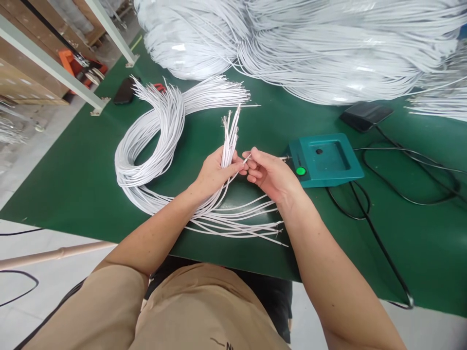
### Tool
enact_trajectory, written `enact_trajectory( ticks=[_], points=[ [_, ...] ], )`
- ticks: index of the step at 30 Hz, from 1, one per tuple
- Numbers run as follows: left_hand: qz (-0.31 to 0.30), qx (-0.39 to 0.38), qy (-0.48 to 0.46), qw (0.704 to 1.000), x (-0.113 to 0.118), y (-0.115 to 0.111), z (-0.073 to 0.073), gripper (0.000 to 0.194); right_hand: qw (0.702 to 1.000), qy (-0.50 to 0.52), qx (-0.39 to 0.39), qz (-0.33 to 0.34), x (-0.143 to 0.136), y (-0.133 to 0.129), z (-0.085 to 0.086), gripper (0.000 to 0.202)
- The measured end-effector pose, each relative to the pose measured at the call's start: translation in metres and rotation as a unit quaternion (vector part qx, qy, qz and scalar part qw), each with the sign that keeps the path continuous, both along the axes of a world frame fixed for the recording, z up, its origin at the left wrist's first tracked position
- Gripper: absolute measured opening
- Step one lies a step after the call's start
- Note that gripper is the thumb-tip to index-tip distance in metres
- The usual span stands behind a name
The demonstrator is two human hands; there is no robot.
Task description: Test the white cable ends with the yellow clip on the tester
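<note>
left hand (215, 172) gripping wire bundle (229, 141), right hand (268, 172) pinching one

Teal box (330, 158) with green button (301, 171); black pedal (365, 115); black cables (383, 248).

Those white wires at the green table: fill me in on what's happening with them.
A person sits at the green table. The left hand grips a small bundle of white wires upright, stripped ends up. The right hand pinches one wire's end between its fingertips, beside a teal box with a green button. A looped bunch of wires lies to the left, with big heaps behind.
</note>
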State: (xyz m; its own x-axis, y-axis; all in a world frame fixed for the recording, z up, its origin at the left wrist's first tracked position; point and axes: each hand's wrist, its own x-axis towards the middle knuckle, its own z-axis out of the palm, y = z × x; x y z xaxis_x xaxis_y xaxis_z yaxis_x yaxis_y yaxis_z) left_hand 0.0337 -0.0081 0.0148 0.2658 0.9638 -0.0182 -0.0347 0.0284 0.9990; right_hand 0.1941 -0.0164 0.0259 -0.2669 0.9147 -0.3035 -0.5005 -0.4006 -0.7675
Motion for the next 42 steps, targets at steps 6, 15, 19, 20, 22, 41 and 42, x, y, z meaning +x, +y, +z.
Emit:
enact_trajectory(
  ticks=[6, 15, 19, 20, 22, 41, 42],
  points=[
    [0.000, 0.004, -0.013, 1.000, -0.001, 0.000, -0.001, 0.032, 0.999, -0.029, 0.019, -0.027, -0.002, -0.002, -0.001, 0.038],
    [-0.033, 0.010, -0.011, 0.999, -0.003, 0.001, -0.003, 0.052, 0.983, -0.153, 0.043, -0.090, -0.006, -0.004, 0.007, 0.017],
    [-0.052, 0.013, 0.003, 0.999, -0.003, 0.001, -0.002, 0.053, 0.976, -0.199, 0.034, -0.080, -0.001, -0.004, 0.011, 0.013],
    [-0.055, 0.011, 0.006, 0.998, -0.003, 0.001, -0.002, 0.052, 0.972, -0.221, 0.033, -0.076, 0.000, -0.005, 0.012, 0.013],
    [-0.053, 0.005, 0.012, 0.999, -0.004, 0.001, -0.001, 0.052, 0.963, -0.257, 0.035, -0.078, 0.002, -0.005, 0.014, 0.010],
    [-0.058, -0.164, -0.097, 0.980, 0.003, 0.017, 0.002, 0.039, 0.504, -0.741, 0.441, -0.041, 0.010, -0.003, -0.001, 0.036],
    [-0.051, -0.154, -0.089, 0.983, 0.005, 0.017, 0.001, 0.038, 0.485, -0.753, 0.443, -0.037, 0.014, -0.002, 0.000, 0.033]
  ],
)
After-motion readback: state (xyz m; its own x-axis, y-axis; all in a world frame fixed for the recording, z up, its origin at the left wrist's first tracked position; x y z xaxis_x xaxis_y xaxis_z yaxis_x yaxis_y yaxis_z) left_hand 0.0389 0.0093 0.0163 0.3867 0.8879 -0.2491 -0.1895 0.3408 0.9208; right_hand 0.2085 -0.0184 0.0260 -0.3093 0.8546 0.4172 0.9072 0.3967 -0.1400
